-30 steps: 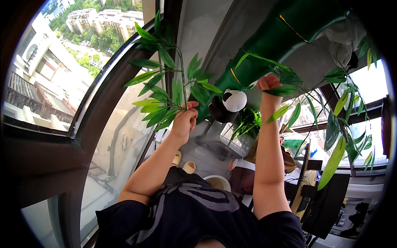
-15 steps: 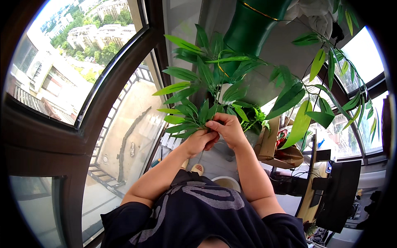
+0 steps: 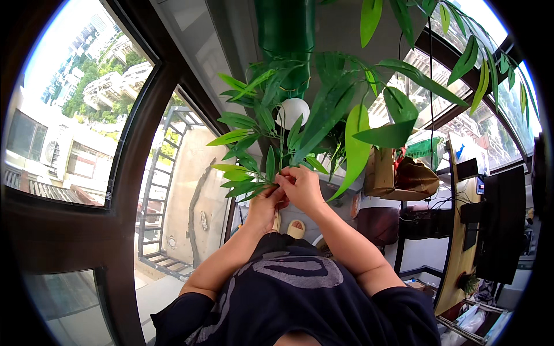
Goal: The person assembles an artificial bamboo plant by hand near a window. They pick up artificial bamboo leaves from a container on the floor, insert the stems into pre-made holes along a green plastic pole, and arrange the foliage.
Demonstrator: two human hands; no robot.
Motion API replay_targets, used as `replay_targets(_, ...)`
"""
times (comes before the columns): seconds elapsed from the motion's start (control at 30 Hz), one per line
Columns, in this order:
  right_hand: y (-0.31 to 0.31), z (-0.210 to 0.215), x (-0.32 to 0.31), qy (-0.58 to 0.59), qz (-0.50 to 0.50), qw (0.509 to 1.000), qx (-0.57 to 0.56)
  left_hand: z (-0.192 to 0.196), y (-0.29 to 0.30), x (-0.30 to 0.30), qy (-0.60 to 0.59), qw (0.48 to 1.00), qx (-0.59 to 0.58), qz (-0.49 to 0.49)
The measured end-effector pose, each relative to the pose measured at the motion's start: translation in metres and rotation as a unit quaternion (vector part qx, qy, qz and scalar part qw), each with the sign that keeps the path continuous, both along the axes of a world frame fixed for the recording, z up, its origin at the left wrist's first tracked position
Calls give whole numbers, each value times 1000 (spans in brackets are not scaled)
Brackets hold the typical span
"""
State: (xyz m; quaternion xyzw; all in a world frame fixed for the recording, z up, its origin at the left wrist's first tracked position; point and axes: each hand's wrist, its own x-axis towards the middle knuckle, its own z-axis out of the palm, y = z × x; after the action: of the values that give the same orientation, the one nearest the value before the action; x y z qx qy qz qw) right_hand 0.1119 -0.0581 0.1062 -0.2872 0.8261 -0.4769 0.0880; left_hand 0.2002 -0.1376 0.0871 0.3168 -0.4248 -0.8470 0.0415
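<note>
Close together in front of my chest, my left hand (image 3: 262, 209) and my right hand (image 3: 302, 185) pinch the thin stems of a leafy green branch (image 3: 238, 120). The branch, with narrow dark and light green leaves, fans out beyond my fingers and to the left. Bigger leaves (image 3: 326, 118) hang across the view just past my right hand. Both sets of fingers are closed, and the exact point where they meet the stems is partly covered. Behind the leaves stands a thick green bamboo-like tube (image 3: 285, 29), with a white ball-like object (image 3: 293, 113) below it.
A dark-framed window (image 3: 130, 230) borders my left side. On the right are an open cardboard box (image 3: 380, 176) with a brown paper bag, a wooden desk edge (image 3: 456, 254) and a black monitor (image 3: 501, 225). A leafy vine (image 3: 466, 60) and a cable hang at upper right.
The view has turned, so the tube and box sit differently in it. The white ball-like object now shows behind the leaves. Both hands stay closed on the stems, close together.
</note>
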Motion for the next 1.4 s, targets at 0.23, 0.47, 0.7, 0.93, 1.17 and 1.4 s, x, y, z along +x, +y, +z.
replay_targets(0.23, 18, -5, 5, -184, -52, 981, -18, -12, 0, 2, -3, 997, -49, -64)
replay_targets(0.47, 49, -24, 1, -399, -146, 890, -162, -32, -51, 1, -100, 946, -308, -36)
replay_targets(0.7, 91, -45, 4, -418, -296, 791, -333, -29, -109, 0, -49, 962, -228, 140)
replay_targets(0.93, 103, -44, -1, -446, -223, 697, -515, -24, -132, -14, 56, 985, 6, 161)
replay_targets(1.17, 69, -21, 5, -455, -126, 604, -642, -15, -125, -17, 70, 991, -12, 118)
replay_targets(1.4, 38, -6, 3, -417, -122, 717, -545, -35, -145, -17, 146, 985, -61, 71)
